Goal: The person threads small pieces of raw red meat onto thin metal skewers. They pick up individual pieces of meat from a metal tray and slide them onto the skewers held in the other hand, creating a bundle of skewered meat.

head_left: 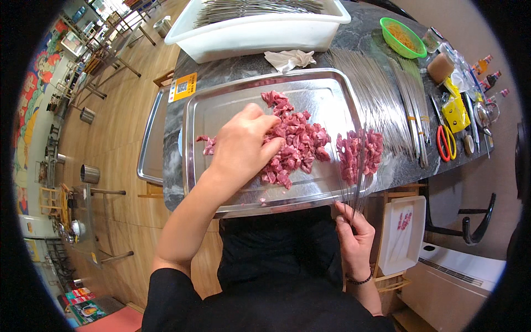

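Observation:
A pile of diced raw red meat point(298, 141) lies on a shiny metal tray point(221, 105). My left hand point(243, 144) is over the pile's left side with its fingers curled down at the meat; whatever they pinch is hidden. Thumb and forefinger touch the pieces. Low at the tray's right front corner, my right hand point(357, 235) is closed around the lower ends of a bunch of thin metal skewers point(354, 193). Meat cubes point(359, 155) are threaded in a cluster on these skewers, above the tray's right edge.
Loose metal skewers point(376, 94) cover the table right of the tray. Behind stands a white bin point(254, 39) of skewers, with a crumpled tissue point(289, 60) before it. Scissors point(445, 144) and a green basket point(402, 39) are farther right. A white tray point(401, 243) with meat skewers sits lower right.

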Demonstrator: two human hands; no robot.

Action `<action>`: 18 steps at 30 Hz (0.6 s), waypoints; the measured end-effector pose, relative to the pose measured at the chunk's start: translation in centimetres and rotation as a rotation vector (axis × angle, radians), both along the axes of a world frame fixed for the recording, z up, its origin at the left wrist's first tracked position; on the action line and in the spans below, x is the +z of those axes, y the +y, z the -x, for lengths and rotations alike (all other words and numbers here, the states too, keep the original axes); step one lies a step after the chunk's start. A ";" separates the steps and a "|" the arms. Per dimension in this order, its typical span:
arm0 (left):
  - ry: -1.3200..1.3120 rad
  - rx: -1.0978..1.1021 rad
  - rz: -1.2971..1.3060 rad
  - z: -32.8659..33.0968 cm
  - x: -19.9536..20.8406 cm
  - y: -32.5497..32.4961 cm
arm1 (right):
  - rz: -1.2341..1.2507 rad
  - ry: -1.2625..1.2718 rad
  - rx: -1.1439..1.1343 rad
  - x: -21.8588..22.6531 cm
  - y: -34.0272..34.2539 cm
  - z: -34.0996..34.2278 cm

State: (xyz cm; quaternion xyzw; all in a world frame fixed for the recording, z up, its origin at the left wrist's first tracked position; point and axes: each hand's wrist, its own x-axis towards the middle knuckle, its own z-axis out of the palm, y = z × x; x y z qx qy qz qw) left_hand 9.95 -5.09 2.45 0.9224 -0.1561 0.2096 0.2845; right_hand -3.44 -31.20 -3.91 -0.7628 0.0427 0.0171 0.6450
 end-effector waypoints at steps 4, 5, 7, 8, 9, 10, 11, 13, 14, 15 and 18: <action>-0.029 -0.027 -0.005 -0.2 -0.5 0.3 | 0.019 0.000 0.035 0.6 0.5 0.2; -0.034 -0.024 0.061 0.5 -0.2 0.5 | 0.024 -0.007 0.043 0.6 0.6 0.2; 0.005 -0.030 0.252 2.1 0.8 0.5 | 0.020 -0.006 0.060 0.7 0.8 0.2; 0.114 -0.008 0.376 2.5 0.5 0.6 | 0.012 -0.001 0.070 0.8 0.9 0.2; 0.218 0.021 0.498 3.0 0.1 0.8 | 0.026 -0.019 0.092 0.9 1.0 0.2; 0.321 0.050 0.621 3.4 -0.3 1.0 | 0.039 -0.038 0.114 1.1 1.1 0.3; 0.248 0.053 0.563 3.8 -0.6 1.0 | 0.052 -0.056 0.135 1.2 1.2 0.3; 0.197 0.029 0.531 4.6 -0.3 0.4 | 0.072 -0.113 0.159 1.2 1.5 0.4; 0.185 0.010 0.531 4.6 -0.7 0.6 | 0.083 -0.142 0.170 1.1 1.6 0.5; 0.198 0.009 0.633 4.7 -1.6 1.0 | 0.083 -0.132 0.182 1.3 1.7 0.6; 0.485 -0.003 1.302 5.2 -2.1 1.3 | 0.092 -0.123 0.204 2.0 2.4 0.3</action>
